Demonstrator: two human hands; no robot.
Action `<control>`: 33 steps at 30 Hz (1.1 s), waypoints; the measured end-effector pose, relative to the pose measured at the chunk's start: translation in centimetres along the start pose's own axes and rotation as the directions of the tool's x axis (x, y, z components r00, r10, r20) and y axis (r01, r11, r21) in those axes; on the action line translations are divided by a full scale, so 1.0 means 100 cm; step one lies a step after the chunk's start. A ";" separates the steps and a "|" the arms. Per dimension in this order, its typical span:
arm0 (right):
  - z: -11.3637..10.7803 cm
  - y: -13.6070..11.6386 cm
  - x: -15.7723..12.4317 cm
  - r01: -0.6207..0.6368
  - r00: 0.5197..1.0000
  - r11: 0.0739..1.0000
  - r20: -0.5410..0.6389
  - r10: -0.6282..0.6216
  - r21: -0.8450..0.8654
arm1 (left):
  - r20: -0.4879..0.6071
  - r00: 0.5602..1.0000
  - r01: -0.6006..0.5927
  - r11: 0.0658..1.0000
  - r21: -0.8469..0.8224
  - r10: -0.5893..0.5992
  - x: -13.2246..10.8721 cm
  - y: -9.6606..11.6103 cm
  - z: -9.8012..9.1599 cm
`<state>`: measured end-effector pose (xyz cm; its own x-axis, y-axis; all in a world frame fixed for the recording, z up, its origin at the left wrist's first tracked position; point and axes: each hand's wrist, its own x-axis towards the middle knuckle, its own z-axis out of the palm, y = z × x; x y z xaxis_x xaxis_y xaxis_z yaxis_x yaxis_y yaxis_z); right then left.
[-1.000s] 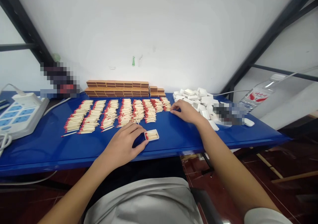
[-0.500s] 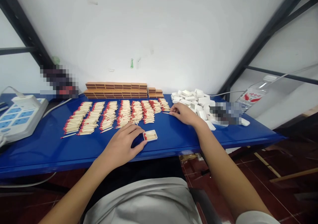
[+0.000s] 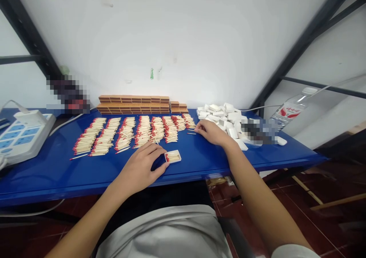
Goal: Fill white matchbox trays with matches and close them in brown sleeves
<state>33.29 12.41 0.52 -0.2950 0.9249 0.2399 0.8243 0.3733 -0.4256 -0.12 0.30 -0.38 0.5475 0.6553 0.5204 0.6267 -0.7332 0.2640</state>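
A small white tray (image 3: pixel 178 159) with red-tipped matches in it lies near the table's front edge. My left hand (image 3: pixel 144 164) grips its left end between thumb and fingers. Farther right, my right hand (image 3: pixel 210 131) rests by the rightmost pile of matches (image 3: pixel 188 121), its fingertips pinched together; whether a match is between them is too small to tell. A single match (image 3: pixel 191 133) lies on the blue table just left of those fingertips. More rows of matches (image 3: pixel 143 130) stretch away to the left.
Stacked brown matchboxes (image 3: pixel 133 104) line the wall. White empty trays (image 3: pixel 225 116) are heaped behind my right hand. A plastic bottle (image 3: pixel 291 109) stands tilted at the right, and a power strip (image 3: pixel 23 136) sits at the far left of the blue table (image 3: pixel 114 178).
A single match now lies apart in front of the rightmost pile, near my right fingertips. My right hand has shifted very slightly; my left hand keeps its place on the tray.
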 end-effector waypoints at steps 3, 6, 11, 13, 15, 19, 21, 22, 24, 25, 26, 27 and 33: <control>0.001 -0.001 -0.001 0.011 0.999 1.000 0.040 -0.012 0.015 | 0.003 1.000 -0.001 1.000 0.007 0.001 0.000 0.000 0.001; 0.001 -0.002 -0.001 0.030 0.999 0.999 0.030 -0.030 0.014 | 0.006 1.000 0.001 1.000 0.005 -0.001 0.001 -0.001 0.001; 0.000 -0.005 -0.003 0.058 0.998 0.995 0.036 -0.061 0.076 | 0.004 1.000 -0.002 1.000 0.001 0.002 0.001 -0.001 0.001; 0.000 -0.006 -0.003 0.063 0.996 0.994 0.062 -0.069 0.088 | 0.003 1.000 -0.003 1.000 -0.006 0.003 0.001 -0.001 0.000; 0.000 -0.008 -0.004 0.056 0.995 0.995 0.077 -0.062 0.078 | 0.006 1.000 -0.003 1.000 -0.011 0.003 0.001 -0.001 0.000; -0.001 -0.011 -0.005 0.006 0.997 0.998 0.082 -0.010 0.060 | 0.007 1.000 0.001 1.000 -0.010 -0.001 0.002 0.000 0.000; -0.002 -0.013 -0.007 -0.006 0.997 0.996 0.071 -0.001 0.085 | 0.003 1.000 -0.001 1.000 -0.007 0.001 0.002 0.000 0.000; -0.003 -0.016 -0.009 0.000 0.998 0.994 0.058 -0.006 0.111 | 0.002 1.000 -0.002 1.000 -0.005 0.002 0.001 0.000 0.000; -0.006 -0.022 -0.015 0.028 0.999 0.983 0.020 -0.032 0.183 | 0.001 1.000 -0.002 1.000 -0.001 0.002 0.001 0.000 -0.001; -0.008 -0.026 -0.019 0.046 0.999 0.974 -0.002 -0.047 0.221 | 0.003 1.000 -0.001 1.000 -0.002 0.001 0.001 0.001 -0.001; -0.010 -0.031 -0.023 0.061 0.998 0.965 -0.025 -0.057 0.256 | 0.004 1.000 0.001 1.000 -0.005 -0.001 0.001 0.001 -0.001; -0.012 -0.036 -0.027 0.072 0.997 0.955 -0.046 -0.061 0.286 | 0.005 1.000 0.002 1.000 -0.010 -0.002 0.001 0.001 -0.002; -0.023 -0.067 -0.049 0.067 0.994 0.968 -0.099 -0.044 0.243 | 0.019 1.000 0.011 0.999 -0.034 -0.011 0.002 0.003 -0.003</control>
<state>30.35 5.20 4.14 -0.2822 0.8958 0.3434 0.6604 0.4410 -0.6078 0.01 0.18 0.08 0.5513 0.6666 0.5017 0.6139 -0.7314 0.2970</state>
